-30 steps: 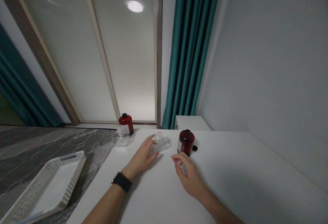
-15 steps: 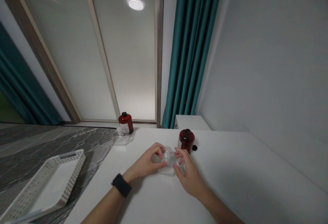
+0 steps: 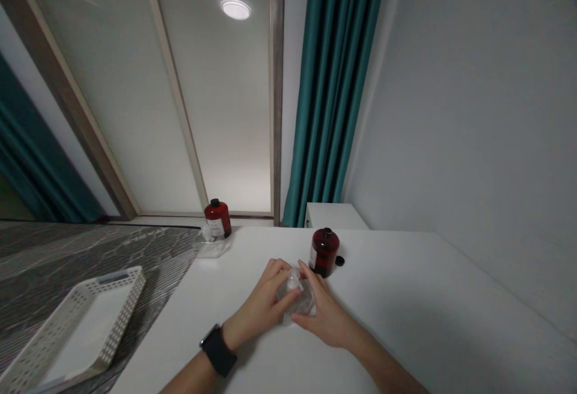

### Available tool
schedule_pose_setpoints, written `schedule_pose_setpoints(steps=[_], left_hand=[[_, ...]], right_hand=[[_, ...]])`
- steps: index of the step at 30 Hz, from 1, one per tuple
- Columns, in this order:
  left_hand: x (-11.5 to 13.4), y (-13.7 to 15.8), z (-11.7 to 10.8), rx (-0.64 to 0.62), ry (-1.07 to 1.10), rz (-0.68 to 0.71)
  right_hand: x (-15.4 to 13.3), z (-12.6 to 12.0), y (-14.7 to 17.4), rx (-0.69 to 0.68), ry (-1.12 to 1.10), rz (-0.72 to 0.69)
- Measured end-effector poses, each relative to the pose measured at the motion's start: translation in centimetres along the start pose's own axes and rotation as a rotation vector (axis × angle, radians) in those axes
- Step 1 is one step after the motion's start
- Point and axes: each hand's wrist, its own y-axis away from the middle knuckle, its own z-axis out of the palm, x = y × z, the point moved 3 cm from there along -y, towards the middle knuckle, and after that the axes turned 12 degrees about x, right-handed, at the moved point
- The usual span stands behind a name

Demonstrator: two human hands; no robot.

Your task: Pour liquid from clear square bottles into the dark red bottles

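Between my hands on the white table is a clear, see-through piece point(image 3: 293, 281) with a rounded top and a wider, flat lower part; its exact kind I cannot make out. My left hand point(image 3: 269, 295) curls around its left side, thumb near the top. From the right, my right hand point(image 3: 322, 307) closes on it with thumb and fingertips. Just behind stands a dark red bottle point(image 3: 325, 253) with a white label and an uncapped neck. A black cap point(image 3: 339, 260) lies at its right side.
Another red bottle point(image 3: 217, 218) with a black cap stands at the table's far left corner, a similar clear piece point(image 3: 213, 246) before it. Left of the white table point(image 3: 392, 334), lower down, is a white perforated basket point(image 3: 118, 316). A white cabinet point(image 3: 336, 216) stands beyond the far edge.
Both hands have closed in on the clear piece, which has shifted slightly toward me. The view has moved a little; the bottles and cap stay in place.
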Motion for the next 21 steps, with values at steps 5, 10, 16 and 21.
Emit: schedule_pose_setpoints(steps=[5,10,16,21], left_hand=[[0.15,-0.13,-0.03,-0.03,0.024,-0.015],[0.22,-0.17,-0.26,-0.026,0.018,-0.009],[0.43,0.05,-0.1,0.005,-0.014,0.004],[0.16,0.28,0.29,0.039,-0.046,0.06]], right_hand=[[-0.05,0.23,-0.04,0.017,0.011,0.025],[-0.31,0.28,0.04,0.11,0.02,0.027],[-0.41,0.04,0.04,0.137,0.077,-0.008],[-0.42,-0.04,0.0,0.16,0.137,-0.055]])
